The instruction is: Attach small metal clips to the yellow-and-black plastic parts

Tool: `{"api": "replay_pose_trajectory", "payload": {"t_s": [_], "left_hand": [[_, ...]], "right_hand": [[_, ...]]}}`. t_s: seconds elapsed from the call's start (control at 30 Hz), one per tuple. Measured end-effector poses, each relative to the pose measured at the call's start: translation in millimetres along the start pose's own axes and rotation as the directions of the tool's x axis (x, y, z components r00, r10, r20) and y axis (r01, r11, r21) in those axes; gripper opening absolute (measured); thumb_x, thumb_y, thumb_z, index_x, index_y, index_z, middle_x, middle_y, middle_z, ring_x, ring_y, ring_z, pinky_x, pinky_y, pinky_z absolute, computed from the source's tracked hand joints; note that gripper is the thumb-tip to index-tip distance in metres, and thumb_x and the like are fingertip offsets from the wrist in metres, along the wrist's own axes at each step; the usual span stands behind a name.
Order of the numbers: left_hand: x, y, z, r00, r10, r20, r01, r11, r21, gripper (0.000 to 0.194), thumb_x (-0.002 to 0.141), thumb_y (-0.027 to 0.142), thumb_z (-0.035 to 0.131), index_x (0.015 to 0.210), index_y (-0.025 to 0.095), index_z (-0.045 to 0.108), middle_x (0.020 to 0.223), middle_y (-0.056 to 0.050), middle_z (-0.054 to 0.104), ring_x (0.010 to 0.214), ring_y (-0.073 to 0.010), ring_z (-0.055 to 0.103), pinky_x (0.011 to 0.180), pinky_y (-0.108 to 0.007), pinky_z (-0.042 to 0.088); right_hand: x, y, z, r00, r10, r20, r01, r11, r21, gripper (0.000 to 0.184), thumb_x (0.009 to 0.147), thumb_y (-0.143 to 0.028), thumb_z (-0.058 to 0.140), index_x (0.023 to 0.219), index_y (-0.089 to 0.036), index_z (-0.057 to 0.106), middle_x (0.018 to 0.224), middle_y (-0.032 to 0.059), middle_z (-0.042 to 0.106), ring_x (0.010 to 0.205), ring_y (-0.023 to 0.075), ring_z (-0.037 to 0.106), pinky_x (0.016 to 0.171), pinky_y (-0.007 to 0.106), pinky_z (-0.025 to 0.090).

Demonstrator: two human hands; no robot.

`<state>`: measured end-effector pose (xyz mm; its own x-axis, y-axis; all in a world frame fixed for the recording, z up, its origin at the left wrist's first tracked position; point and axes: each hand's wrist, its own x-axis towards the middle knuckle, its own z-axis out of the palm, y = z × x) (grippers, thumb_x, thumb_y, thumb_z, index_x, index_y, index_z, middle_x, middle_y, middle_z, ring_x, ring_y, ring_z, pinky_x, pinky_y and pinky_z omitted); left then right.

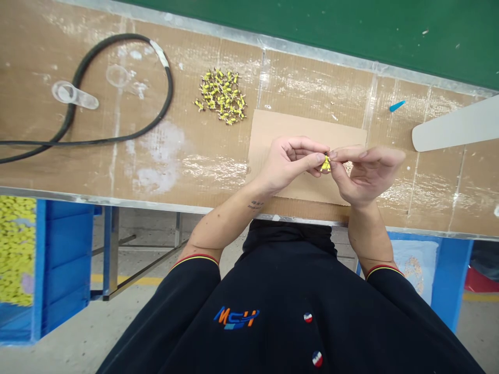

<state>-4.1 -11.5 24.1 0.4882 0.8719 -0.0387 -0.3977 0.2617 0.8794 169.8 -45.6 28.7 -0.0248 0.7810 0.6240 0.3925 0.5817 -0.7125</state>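
Between the fingertips of both hands is a small yellow figure [325, 165]. My left hand [288, 160] pinches it from the left with thumb and forefinger. My right hand [362, 169] is closed at its other side, thumb and fingertips at its upper right edge. Both hands are above a flat cardboard sheet [268, 135]. Partly hidden behind my right hand lies a little heap of tiny pale pieces [348, 167]. Up and to the left, a pile of similar small yellow figures with dark and white parts [224, 96] lies on the table.
A black cable [170, 88] loops over the cardboard-covered table [218, 176] at left, beside a clear plastic piece [76, 96]. At right are a blue pointed cap [397, 106] and a pale board-like piece [452, 124]. Blue crates [64, 259] stand below the table.
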Motion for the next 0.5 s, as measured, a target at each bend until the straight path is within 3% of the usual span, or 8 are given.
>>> {"api": "replay_pose_trajectory", "payload": {"t_s": [0.1,0.27,0.5], "left_hand": [[0.1,1.8,0.8,1.000,0.015,-0.021,-0.015,1.000,-0.007,0.043,0.074,0.052,0.093,0.092,0.016,0.078,0.081,-0.003,0.080,0.070,-0.0148,0.078,0.062,-0.023,0.066],[-0.3,3.8,2.1,0.998,0.049,-0.038,-0.047,0.998,0.037,0.041,0.076,0.052,0.091,0.091,0.016,0.079,0.081,-0.002,0.079,0.063,-0.0106,0.074,0.058,-0.020,0.064],[-1.9,1.1,1.2,0.983,0.183,-0.010,-0.180,0.973,0.147,0.035,0.086,0.050,0.084,0.097,0.018,0.079,0.094,-0.004,0.081,0.067,-0.0092,0.074,0.061,-0.020,0.065]], "right_hand": [[-2.2,6.5,-2.1,0.998,-0.051,0.040,0.051,0.999,-0.004,0.029,0.093,-0.022,0.074,0.107,-0.035,0.052,0.087,-0.0028,0.077,0.073,0.0215,0.078,0.061,0.041,0.069],[4.6,9.5,-0.7,0.968,-0.250,-0.021,0.251,0.968,0.029,0.040,0.086,-0.006,0.077,0.110,-0.033,0.060,0.088,-0.0042,0.079,0.072,0.0185,0.077,0.059,0.035,0.068],[10.4,-2.4,-7.9,0.965,-0.249,0.083,0.252,0.967,-0.029,0.047,0.085,0.003,0.073,0.117,-0.032,0.068,0.090,-0.0007,0.081,0.079,0.0217,0.080,0.067,0.039,0.071]]}}
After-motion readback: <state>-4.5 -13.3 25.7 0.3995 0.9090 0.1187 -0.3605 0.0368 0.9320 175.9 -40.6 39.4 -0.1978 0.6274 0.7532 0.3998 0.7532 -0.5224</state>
